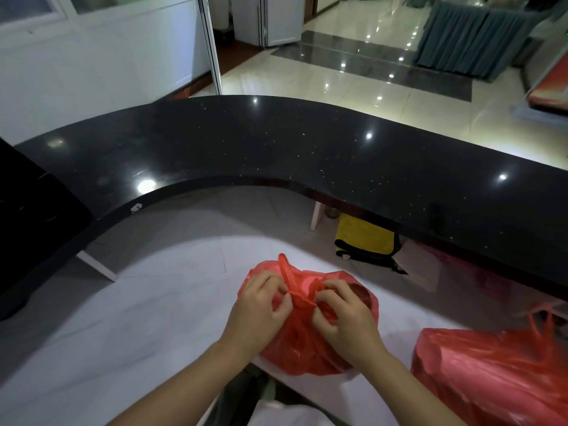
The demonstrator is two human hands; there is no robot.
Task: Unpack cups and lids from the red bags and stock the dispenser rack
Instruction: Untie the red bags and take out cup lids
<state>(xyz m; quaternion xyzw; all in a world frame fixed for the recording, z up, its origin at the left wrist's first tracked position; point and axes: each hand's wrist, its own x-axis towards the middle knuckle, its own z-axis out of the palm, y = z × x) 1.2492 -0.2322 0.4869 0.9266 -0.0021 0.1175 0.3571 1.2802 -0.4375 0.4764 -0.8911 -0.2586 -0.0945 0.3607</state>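
Note:
A red plastic bag [302,348] sits on the white lower counter [129,318] just in front of me, its handles tied at the top. My left hand [259,312] pinches the knotted handle from the left. My right hand [345,318] pinches the same knot from the right, fingers curled into the plastic. A second, larger red bag [491,373] stands at the lower right with its handles up. What the bags contain is hidden. No cups, lids or dispenser rack show.
A curved black raised countertop [276,149] arcs behind the white counter. Under it lie a yellow and black cloth bundle [365,238] and some pinkish items. A black object [33,229] stands at the far left. Glossy tiled floor lies beyond.

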